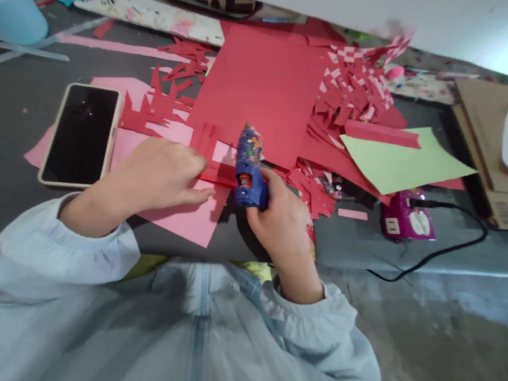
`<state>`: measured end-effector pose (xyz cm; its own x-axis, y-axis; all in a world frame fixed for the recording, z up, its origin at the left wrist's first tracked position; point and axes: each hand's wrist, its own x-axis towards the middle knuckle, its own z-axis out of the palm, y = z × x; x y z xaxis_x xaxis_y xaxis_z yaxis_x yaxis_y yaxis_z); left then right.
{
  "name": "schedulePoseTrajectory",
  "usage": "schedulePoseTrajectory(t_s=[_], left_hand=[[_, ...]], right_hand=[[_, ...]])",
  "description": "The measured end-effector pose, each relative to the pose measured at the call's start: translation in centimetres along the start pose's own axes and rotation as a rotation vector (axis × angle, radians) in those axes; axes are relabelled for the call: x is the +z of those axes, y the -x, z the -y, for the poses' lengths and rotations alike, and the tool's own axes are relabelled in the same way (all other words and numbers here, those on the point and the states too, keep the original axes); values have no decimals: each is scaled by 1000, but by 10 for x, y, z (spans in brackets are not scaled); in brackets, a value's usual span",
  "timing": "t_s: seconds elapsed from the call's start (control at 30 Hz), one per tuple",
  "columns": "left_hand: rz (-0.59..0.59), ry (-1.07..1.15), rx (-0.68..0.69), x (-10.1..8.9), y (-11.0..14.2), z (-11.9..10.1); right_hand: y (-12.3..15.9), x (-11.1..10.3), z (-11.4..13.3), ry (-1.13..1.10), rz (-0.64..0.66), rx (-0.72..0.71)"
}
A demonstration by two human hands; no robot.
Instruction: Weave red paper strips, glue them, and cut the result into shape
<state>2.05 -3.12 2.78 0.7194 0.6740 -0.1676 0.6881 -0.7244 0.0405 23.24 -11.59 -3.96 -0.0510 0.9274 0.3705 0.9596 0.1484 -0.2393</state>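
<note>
- Blue plastic glue gun (250,180): your right hand (282,215) wraps its handle, nozzle toward twelve o'clock.
- Narrow red paper strips (218,175) lie at the gun's nine o'clock; your left hand (157,174), apart from your right, touches them, though I cannot tell whether it pinches.
- Large rectangular red paper sheet (269,85) lies at the gun's twelve o'clock.

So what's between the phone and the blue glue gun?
In the head view, the left hand lies between the phone and the blue glue gun, along with pink paper and red paper strips.
</note>
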Motion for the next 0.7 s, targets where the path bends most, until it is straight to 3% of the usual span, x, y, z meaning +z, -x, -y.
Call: schedulePoseTrajectory(t_s=[0.23,0.53,0.7], left_hand=[[-36,42,-33,8,-1,2],[-125,22,-27,19,-3,1],[-158,31,-57,18,-5,-1]], right_hand=[[3,-22,-4,-67,-108,178],[18,-49,-4,-563,164,506],[26,-63,-4,-679,277,559]])
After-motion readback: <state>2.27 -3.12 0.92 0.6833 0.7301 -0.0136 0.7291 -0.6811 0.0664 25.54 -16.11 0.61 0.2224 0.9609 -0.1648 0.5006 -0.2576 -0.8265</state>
